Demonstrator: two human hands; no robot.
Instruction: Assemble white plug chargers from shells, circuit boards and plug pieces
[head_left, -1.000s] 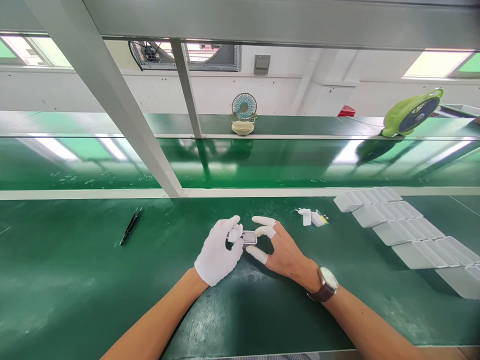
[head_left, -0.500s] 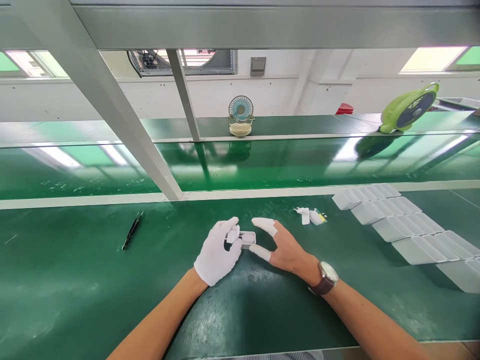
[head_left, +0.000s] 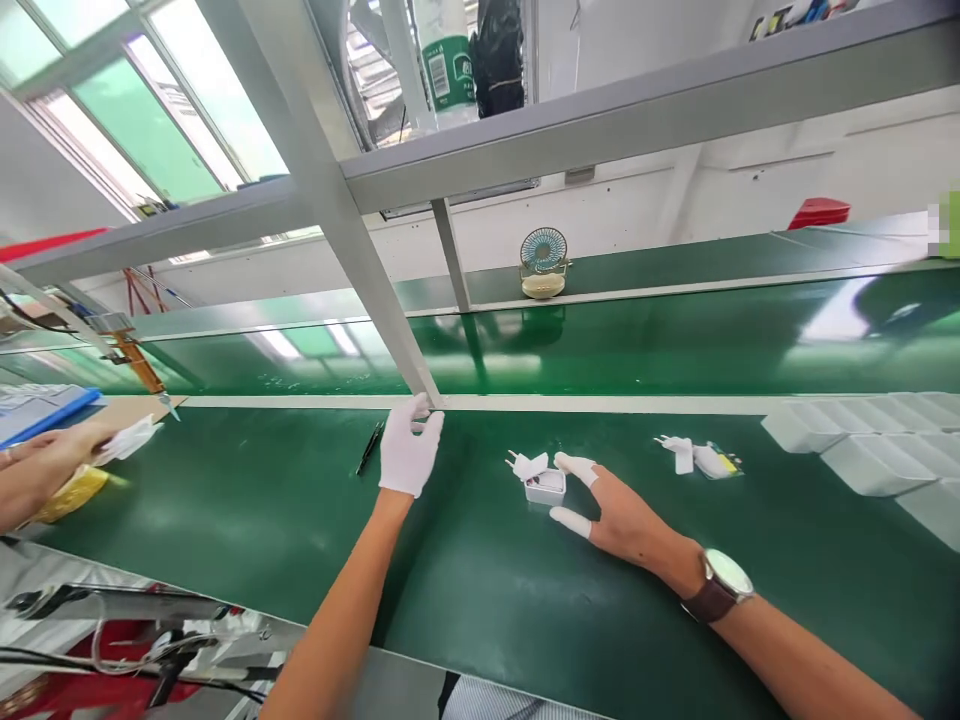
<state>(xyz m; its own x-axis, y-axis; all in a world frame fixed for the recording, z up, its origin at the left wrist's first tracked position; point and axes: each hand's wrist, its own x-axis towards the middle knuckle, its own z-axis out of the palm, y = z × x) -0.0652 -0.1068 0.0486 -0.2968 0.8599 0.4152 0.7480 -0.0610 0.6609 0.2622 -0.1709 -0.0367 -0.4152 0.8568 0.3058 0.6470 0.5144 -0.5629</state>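
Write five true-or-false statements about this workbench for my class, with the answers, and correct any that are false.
1. The left hand wears a white glove. True.
2. The right hand is clenched around the open white box. False: its fingers are apart, to the right of the box.
3. A watch is worn on the right wrist. True.
4. The black tweezers lie to the right of the box. False: they lie to its left, near the gloved hand.
5. Another person's hand shows near the picture's left edge. True.
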